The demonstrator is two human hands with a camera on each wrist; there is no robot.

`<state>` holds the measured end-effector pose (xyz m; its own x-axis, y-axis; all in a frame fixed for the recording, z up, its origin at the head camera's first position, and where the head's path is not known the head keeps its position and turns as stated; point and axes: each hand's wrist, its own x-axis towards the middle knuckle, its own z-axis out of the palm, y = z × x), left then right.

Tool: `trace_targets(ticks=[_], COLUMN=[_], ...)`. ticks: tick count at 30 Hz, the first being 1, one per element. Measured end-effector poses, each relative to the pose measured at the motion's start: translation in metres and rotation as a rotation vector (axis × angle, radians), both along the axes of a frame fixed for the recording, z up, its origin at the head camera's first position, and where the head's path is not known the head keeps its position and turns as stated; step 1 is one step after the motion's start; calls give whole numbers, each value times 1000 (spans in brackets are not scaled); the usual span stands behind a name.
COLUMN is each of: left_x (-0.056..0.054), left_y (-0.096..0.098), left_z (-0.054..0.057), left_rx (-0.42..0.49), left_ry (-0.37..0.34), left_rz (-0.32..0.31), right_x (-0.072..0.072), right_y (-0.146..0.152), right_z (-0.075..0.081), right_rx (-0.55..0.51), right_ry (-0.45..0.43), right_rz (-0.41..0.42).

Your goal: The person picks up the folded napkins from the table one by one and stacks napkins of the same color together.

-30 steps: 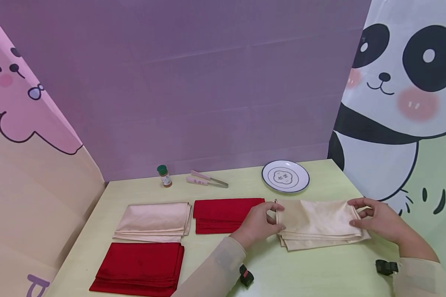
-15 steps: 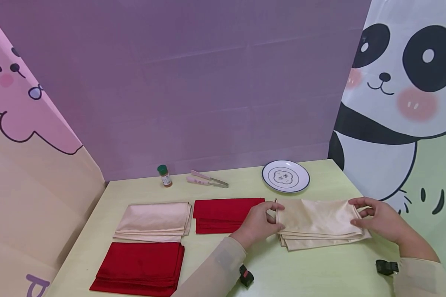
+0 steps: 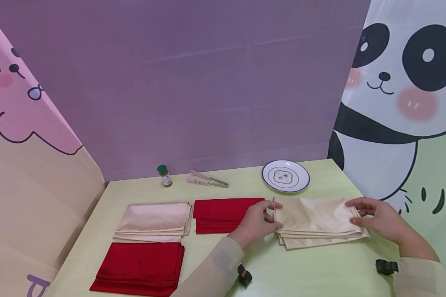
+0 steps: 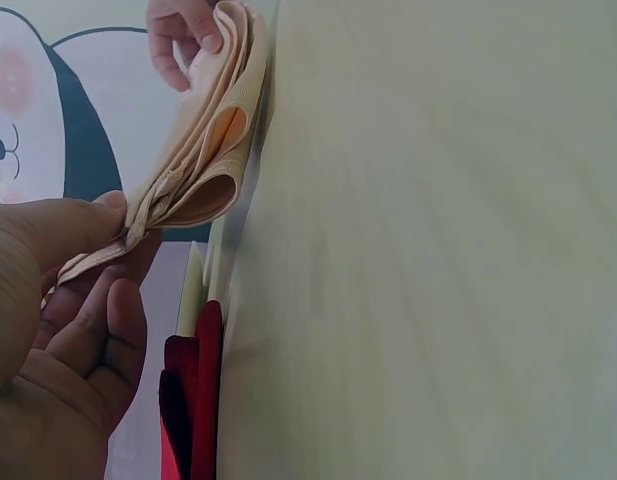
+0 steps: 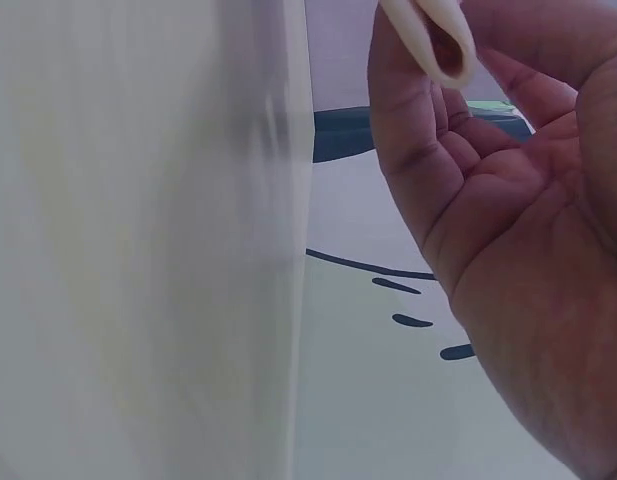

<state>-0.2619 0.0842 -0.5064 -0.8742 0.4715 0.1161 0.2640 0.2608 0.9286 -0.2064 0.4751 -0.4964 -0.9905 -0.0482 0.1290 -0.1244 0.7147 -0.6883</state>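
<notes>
A folded cream satin cloth lies level at the right of the table, gripped at both short ends. My left hand pinches its left end between thumb and fingers. In the left wrist view the layers of the cream cloth bunch at that pinch and loop open below it. My right hand pinches the opposite end. Seen from the right wrist, a folded edge of the cloth sits between the thumb and fingers of the right hand.
A folded red cloth lies just left of my left hand. Further left are a folded pale pink cloth and another red cloth. A plate, tongs and a green-capped jar stand along the back edge.
The cream cloth and my left hand have shifted very slightly left. Both hands keep their grip, and the other things stay where they were.
</notes>
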Motion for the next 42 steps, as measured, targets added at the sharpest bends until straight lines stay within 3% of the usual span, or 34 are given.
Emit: trace_targets(ticks=[5, 12, 17, 26, 34, 42], left_x=[-1, -1, -2, -3, -5, -6], left_y=[-1, -4, -7, -13, -20, -29], left_z=[0, 3, 5, 5, 7, 10], left_rx=[28, 48, 44, 52, 49, 30], left_ry=[-5, -23, -22, -1, -16, 21], left_rz=[-7, -5, 8, 17, 36, 66], right_x=[0, -2, -2, -1, -2, -4], right_y=[2, 0, -2, -10, -17, -28], right_z=[-1, 2, 5, 9, 9, 11], right_rx=[17, 50, 32, -4, -62, -76], right_ry=[22, -57, -67, -32, 70, 83], right_rz=[6, -64, -66, -69, -47, -41])
